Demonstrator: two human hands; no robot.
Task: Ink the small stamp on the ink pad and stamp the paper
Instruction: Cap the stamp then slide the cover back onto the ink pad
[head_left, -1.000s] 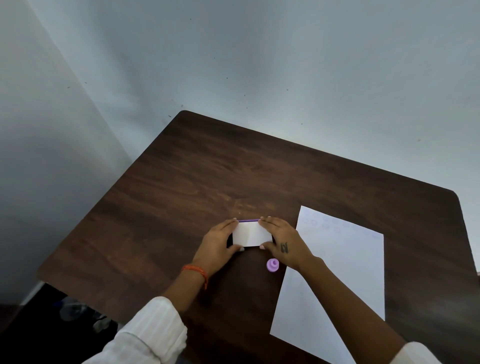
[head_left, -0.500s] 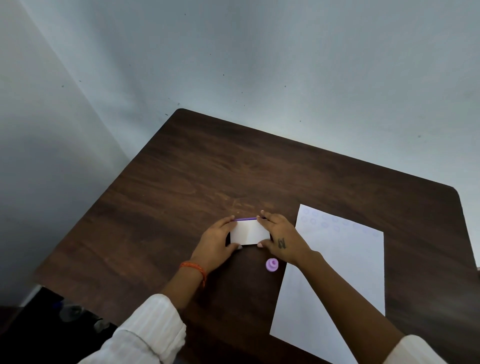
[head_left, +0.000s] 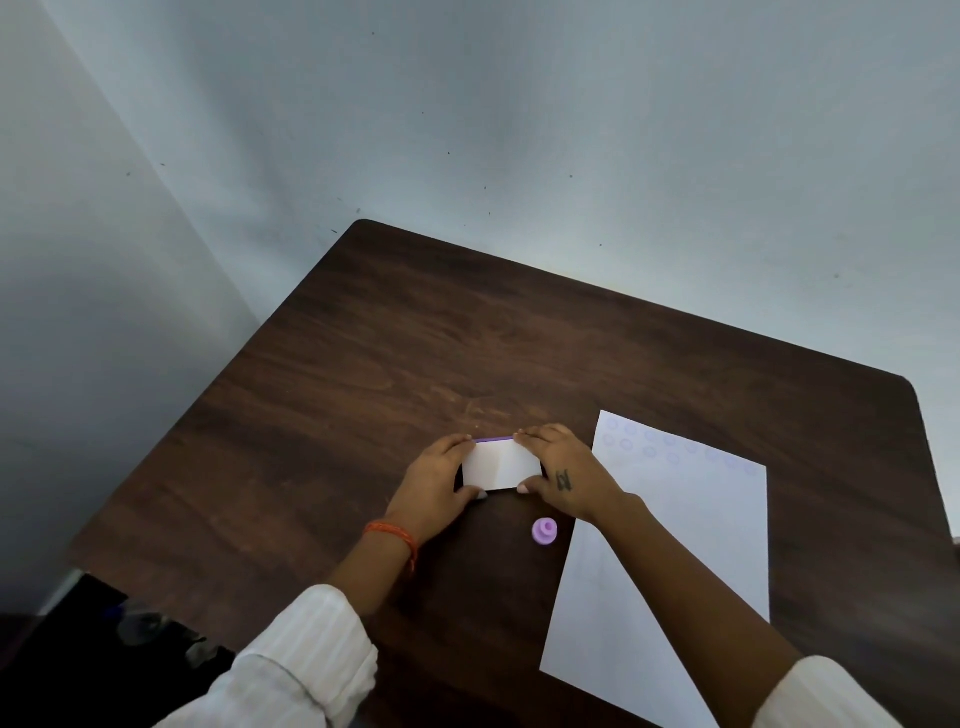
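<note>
1. Sleeves (head_left: 311, 654): white cuffs sit at the near edge of the view; both forearms run forward and converge over the table (head_left: 363, 364), which puts the wrists low and close to the surface.
2. Stamp (head_left: 544, 531): small, purple, standing on its own on the table, just beside the near left edge of the paper and just short of the right wrist; neither hand touches it; judged to be parked within easy reach until the pad is ready.
3. Paper (head_left: 675, 545): lies flat under the right forearm, to the right of the stamp; faint ring prints show near its far edge; the near part is blank, so space for a print remains.
4. Left hand (head_left: 434, 488): palm down, fingers curled round the left end of the pad (head_left: 501, 466); thumb on the near edge, fingertips at the far edge; an orange band sits on the wrist.
5. Right hand (head_left: 563, 475): mirrors the left at the right end of the pad; thumb near, fingers far, span narrow and closed on the case.
6. Pad: white lid faces up; a purple strip shows along the far edge; the two-hand end grip suggests the lid is being worked; whether it is opening or closing cannot be told.
</note>
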